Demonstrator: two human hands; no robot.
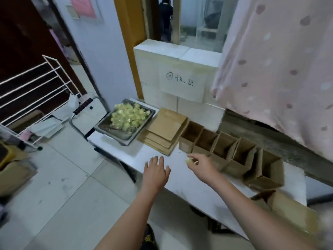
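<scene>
White wire rack (36,83): far left, standing on the tiled floor; not part of the work.
Steel tray (117,133): shiny rectangular pan at the left end of the white table (180,186).
Yellow-green wrapped pieces (130,116): heaped in the tray, filling most of it.
Flat brown cardboard sheets (166,127): a loose stack just right of the tray, unfolded.
Left hand (155,173): flat, fingers spread, holding nothing; low over the table near its front edge.
Single yellow-green piece (189,161): pinched at the fingertips, over the table, just in front of the nearest boxes.
Right hand (201,164): thumb and fingers closed on that one piece.
Open brown cardboard boxes (223,156): a row running right along the table, tops open.
Pink spotted curtain (279,69): hangs at far right.
Done: boxes set up; one piece picked.
Left: judged an early stage. The tray is heaped, and no pieces show inside the boxes, though their bottoms are partly hidden.
Writing: paper sheet (182,85) taped to the tiled ledge, handwritten "回收区". No brands legible.
</scene>
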